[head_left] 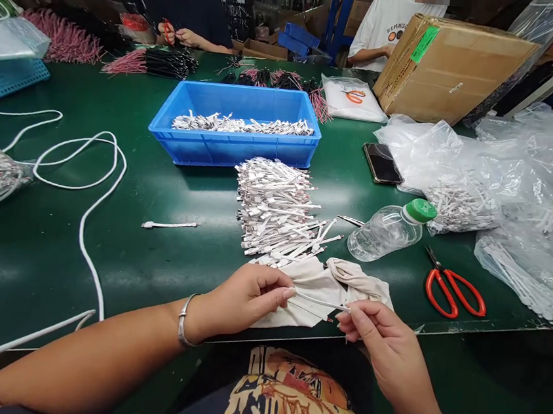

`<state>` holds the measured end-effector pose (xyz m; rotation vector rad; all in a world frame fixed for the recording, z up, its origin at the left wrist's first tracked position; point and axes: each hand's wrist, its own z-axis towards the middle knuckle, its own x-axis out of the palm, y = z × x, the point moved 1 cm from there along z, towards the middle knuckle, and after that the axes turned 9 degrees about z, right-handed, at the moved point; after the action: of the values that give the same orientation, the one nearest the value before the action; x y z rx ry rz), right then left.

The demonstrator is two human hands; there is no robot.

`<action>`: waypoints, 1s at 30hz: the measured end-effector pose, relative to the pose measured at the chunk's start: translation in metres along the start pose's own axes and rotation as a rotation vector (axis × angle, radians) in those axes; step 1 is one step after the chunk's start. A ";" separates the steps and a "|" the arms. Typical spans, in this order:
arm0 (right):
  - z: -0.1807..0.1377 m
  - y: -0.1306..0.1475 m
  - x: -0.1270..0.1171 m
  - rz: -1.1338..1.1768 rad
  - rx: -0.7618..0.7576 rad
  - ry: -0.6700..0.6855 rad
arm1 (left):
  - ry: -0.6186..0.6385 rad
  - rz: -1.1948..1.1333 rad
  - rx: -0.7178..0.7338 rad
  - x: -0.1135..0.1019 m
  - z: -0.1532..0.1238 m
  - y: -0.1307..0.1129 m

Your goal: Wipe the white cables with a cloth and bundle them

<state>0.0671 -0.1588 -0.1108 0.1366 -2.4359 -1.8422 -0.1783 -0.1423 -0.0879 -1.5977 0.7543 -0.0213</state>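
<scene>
You've got a thin white cable (pixel 318 301) held across betw. yr hands, over a crumpled off-white cloth (pixel 305 309) at the edge of the green bench (pixel 101 281). L hand (pixel 241 302) & R hand (pixel 385 343) are apart, each pinching the cable w/ fingertips. Silver bangle (pixel 184 319) on L wrist.

Just past the cloth: big pile of short white cables (pixel 276 207). Left of it, one loose short cable (pixel 170 225) & a long white cord (pixel 87 167). Right: water bottle (pixel 386 232) on its side, red-handled scissors (pixel 455 293). Beyond: blue crate (pixel 233 153) w/ more cables, phone (pixel 382 163), plastic bags (pixel 539 195), cardboard box (pixel 449 70). Far side, co-worker's hands (pixel 176 35) on red-handled snips (pixel 167 31).
</scene>
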 end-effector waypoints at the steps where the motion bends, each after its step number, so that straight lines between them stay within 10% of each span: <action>1: -0.001 0.000 0.000 0.002 0.008 0.006 | 0.018 -0.068 -0.049 0.000 0.000 0.000; 13: 0.000 0.003 0.002 -0.039 0.057 0.067 | 0.043 -0.286 -0.244 0.001 0.003 0.002; 22: 0.007 -0.002 -0.003 -0.397 -0.273 0.061 | -0.136 0.471 0.337 -0.014 -0.006 0.000; 30: 0.012 0.001 -0.001 -0.795 -0.630 0.154 | 0.013 0.868 0.434 -0.006 -0.005 -0.003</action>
<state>0.0671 -0.1470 -0.1126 1.2717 -1.6760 -2.6486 -0.1838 -0.1441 -0.0822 -0.7729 1.3001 0.4073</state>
